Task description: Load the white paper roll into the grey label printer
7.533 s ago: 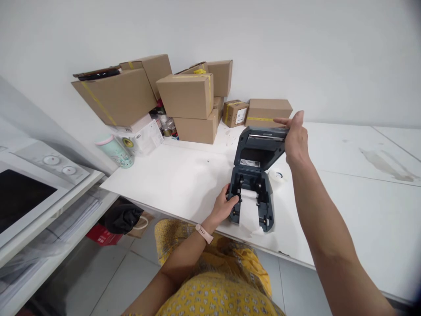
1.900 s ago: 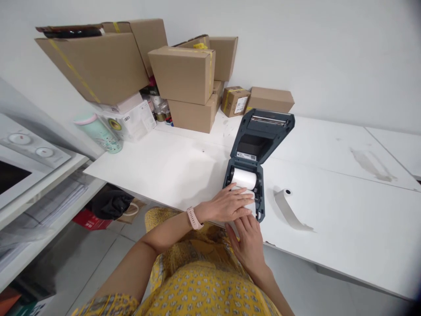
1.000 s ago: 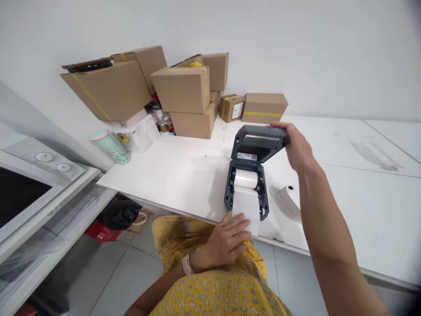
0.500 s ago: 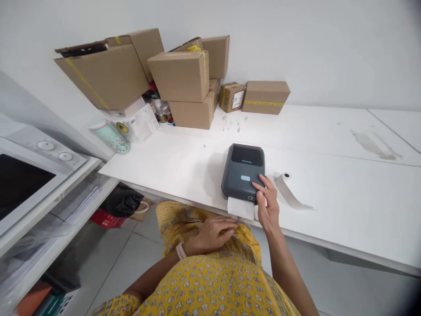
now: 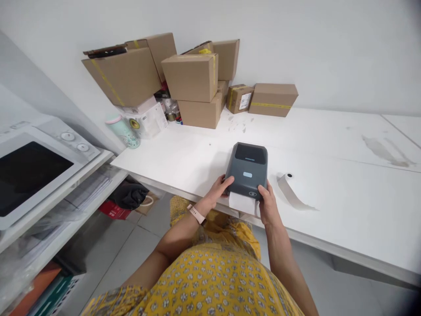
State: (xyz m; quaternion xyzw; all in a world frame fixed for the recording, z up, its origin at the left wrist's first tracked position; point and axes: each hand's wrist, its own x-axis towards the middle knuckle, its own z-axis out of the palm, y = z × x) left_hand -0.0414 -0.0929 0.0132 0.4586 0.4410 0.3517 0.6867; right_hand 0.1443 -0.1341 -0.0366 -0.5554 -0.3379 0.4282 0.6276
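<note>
A dark grey label printer [image 5: 248,171] sits near the front edge of the white table, with a strip of white paper [image 5: 242,203] hanging from its front. My left hand [image 5: 219,189] grips the printer's front left corner, thumb on top, fingers partly hidden at the side. On the front right corner, my right hand [image 5: 269,202] holds the printer, thumb against its front and fingers along its side. To the right lies a small paper roll [image 5: 289,186] with a loose tail.
Cardboard boxes [image 5: 190,79] are stacked at the back left, beside a mint green tumbler [image 5: 124,131]. Two smaller boxes [image 5: 273,100] stand by the wall. A white microwave [image 5: 42,160] is on a shelf at the left.
My left hand has risen from my lap to the printer's left corner. My right hand has moved from the printer's top to its right side. The view has shifted slightly left.
</note>
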